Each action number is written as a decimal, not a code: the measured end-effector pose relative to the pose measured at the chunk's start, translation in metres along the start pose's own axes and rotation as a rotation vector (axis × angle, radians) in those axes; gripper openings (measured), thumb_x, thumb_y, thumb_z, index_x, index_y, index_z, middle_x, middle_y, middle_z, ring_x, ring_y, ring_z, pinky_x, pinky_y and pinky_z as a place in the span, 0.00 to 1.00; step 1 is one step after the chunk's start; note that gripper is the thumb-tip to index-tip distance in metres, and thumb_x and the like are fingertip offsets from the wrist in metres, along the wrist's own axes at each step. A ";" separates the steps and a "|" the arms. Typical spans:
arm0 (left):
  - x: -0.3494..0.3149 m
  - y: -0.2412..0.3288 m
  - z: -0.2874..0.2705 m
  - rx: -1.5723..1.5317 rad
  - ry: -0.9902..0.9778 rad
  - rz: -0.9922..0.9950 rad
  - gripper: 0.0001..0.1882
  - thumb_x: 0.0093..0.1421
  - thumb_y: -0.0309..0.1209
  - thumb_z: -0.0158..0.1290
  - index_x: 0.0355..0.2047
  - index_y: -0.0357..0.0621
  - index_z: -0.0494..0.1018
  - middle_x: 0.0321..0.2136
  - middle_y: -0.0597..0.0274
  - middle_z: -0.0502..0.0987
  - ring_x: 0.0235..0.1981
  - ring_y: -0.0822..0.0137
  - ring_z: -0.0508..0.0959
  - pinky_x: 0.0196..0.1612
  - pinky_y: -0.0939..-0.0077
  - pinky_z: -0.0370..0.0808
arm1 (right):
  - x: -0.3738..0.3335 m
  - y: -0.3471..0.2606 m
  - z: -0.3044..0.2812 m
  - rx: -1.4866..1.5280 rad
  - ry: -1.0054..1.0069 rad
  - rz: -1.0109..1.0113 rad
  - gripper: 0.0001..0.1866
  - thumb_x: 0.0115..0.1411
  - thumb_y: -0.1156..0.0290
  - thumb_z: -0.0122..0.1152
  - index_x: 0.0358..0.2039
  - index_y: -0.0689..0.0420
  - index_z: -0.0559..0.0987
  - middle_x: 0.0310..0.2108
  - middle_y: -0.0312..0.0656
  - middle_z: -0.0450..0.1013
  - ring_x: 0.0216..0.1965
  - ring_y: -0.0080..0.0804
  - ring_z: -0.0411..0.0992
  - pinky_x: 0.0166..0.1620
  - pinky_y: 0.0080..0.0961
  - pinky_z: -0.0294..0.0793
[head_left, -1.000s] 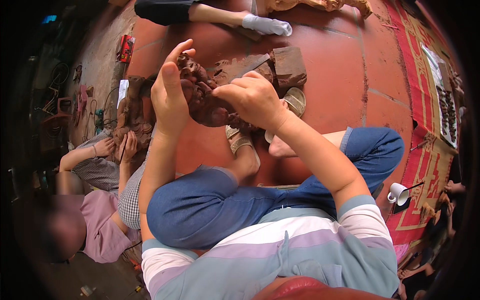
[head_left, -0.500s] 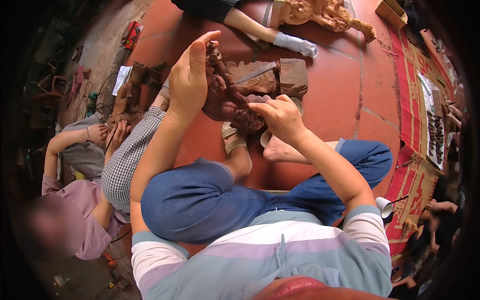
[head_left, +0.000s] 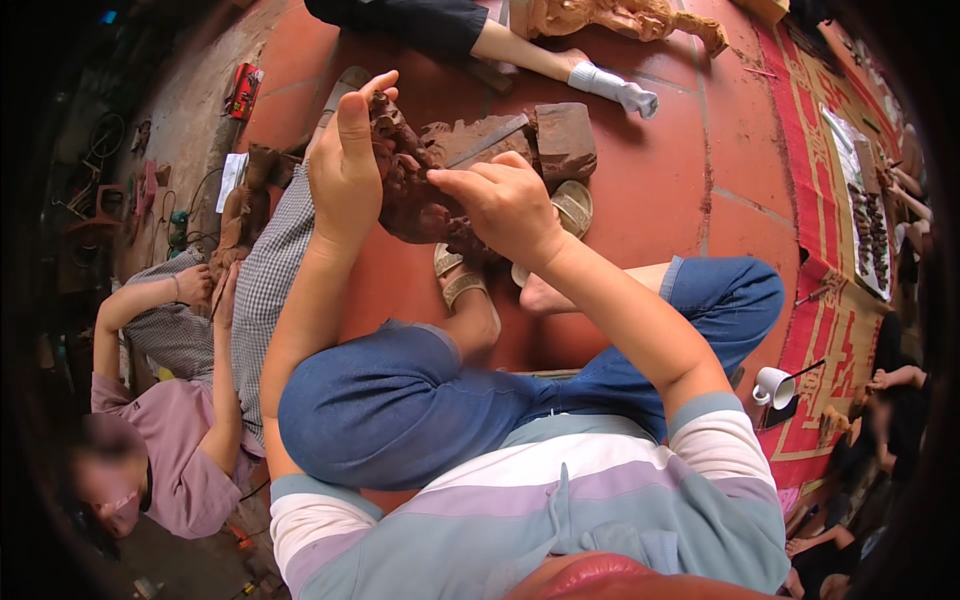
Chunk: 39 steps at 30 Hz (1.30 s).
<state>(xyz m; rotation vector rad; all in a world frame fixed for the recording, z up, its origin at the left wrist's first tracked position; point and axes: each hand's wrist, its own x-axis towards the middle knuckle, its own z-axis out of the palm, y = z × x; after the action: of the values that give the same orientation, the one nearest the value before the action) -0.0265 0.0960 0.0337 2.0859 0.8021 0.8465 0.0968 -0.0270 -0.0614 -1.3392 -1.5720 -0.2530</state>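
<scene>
A dark carving is over the tiled floor, well left of the mat's red edge and between the hands: the left hand lies along its left side, the right hand, curled, meets its right; whether either clamps anything, I cannot tell. Rounded forms already show; how much shaping remains is unclear.

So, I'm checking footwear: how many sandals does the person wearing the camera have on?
2: the left sandal, just below the carving in the picture, and the right sandal, partly hidden behind the right hand.
</scene>
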 end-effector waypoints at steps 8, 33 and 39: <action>0.003 0.001 -0.001 0.024 -0.003 -0.008 0.37 0.70 0.56 0.24 0.50 0.42 0.74 0.41 0.55 0.78 0.42 0.64 0.77 0.47 0.73 0.71 | -0.003 -0.005 0.000 0.094 0.027 0.040 0.18 0.50 0.77 0.60 0.42 0.47 0.81 0.22 0.31 0.72 0.24 0.27 0.71 0.34 0.24 0.67; 0.005 -0.005 0.002 0.041 0.003 0.044 0.36 0.70 0.56 0.24 0.51 0.42 0.74 0.43 0.56 0.78 0.41 0.66 0.76 0.48 0.75 0.70 | -0.013 0.005 -0.009 0.022 -0.092 0.079 0.15 0.48 0.74 0.61 0.39 0.50 0.80 0.22 0.33 0.74 0.26 0.27 0.74 0.35 0.26 0.67; 0.005 -0.002 -0.001 0.072 -0.013 0.049 0.36 0.70 0.56 0.24 0.51 0.42 0.74 0.43 0.57 0.77 0.43 0.66 0.76 0.50 0.74 0.69 | -0.015 -0.016 0.008 -0.062 -0.196 0.198 0.12 0.51 0.75 0.58 0.38 0.52 0.80 0.27 0.37 0.78 0.28 0.31 0.77 0.35 0.24 0.68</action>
<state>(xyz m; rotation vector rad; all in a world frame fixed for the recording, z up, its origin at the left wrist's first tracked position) -0.0245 0.1008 0.0343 2.1799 0.7876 0.8404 0.0773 -0.0365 -0.0694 -1.5964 -1.5876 -0.0495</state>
